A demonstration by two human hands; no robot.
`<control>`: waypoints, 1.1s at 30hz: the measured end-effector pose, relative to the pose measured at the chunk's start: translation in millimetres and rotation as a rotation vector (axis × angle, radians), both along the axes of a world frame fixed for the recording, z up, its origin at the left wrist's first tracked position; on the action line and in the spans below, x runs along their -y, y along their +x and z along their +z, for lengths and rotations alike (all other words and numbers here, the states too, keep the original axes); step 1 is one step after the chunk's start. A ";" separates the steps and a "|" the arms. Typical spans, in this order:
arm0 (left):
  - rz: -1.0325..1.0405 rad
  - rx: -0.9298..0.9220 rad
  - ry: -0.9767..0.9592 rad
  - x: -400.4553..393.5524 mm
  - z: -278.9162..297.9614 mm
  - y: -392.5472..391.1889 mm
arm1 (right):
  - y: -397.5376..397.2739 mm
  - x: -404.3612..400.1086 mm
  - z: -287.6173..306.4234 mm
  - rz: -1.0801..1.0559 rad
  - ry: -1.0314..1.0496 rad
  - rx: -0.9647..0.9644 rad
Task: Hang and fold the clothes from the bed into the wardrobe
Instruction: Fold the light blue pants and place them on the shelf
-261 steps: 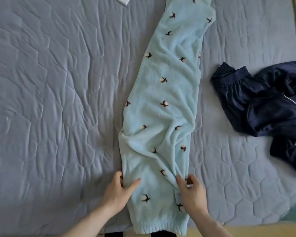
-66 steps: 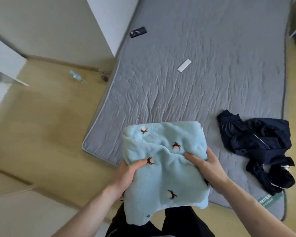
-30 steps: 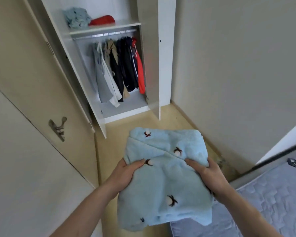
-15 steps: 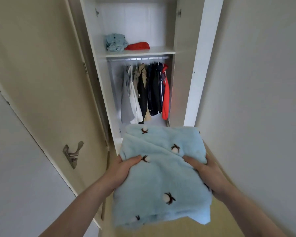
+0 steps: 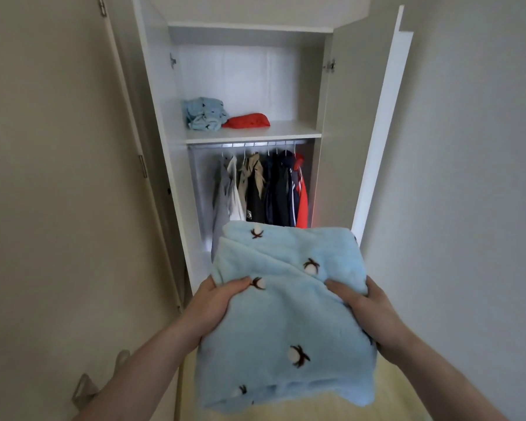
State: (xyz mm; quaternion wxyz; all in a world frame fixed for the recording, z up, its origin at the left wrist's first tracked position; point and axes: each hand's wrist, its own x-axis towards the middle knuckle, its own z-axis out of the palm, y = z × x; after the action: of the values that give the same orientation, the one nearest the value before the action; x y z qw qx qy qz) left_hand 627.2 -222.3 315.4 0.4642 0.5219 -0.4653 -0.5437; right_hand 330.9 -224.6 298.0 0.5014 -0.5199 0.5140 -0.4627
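Two hands carry the folded light-blue fleece garment (image 5: 289,305) in front of the open wardrobe (image 5: 246,132). The left hand (image 5: 216,302) grips its left edge, thumb on top beside a printed cotton-boll motif; the right hand (image 5: 368,311) grips the right edge, thumb pressed into a fold, its other fingers hidden under the cloth. The bundle lies flat between them, its near edge drooping.

Beyond it, the wardrobe's upper shelf (image 5: 255,133) holds a crumpled pale-blue garment (image 5: 204,113) at the left and a red item (image 5: 246,120) just beside it on the right. Below the shelf, jackets and shirts (image 5: 261,189) hang from a rail (image 5: 249,144), grey and white at the left, dark ones in the middle, red at the right. The white door (image 5: 380,126) stands open on the right; a beige door (image 5: 58,177) fills the left. The bundle hides the lower part of the hanging clothes.

Compared with half a second ago, the wardrobe is nearer and the shelf sits more centrally in view, while both grips are unchanged.
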 end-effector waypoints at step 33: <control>0.169 0.033 -0.168 521.2 89.2 -32.1 | -21.9 550.2 93.4 0.008 -0.148 0.020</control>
State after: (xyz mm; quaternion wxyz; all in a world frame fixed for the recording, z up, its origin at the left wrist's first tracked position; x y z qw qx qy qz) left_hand 595.1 -743.5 404.6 0.5431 0.5273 -0.4711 -0.4529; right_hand 309.0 -774.8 391.4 0.4685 -0.5528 0.4714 -0.5026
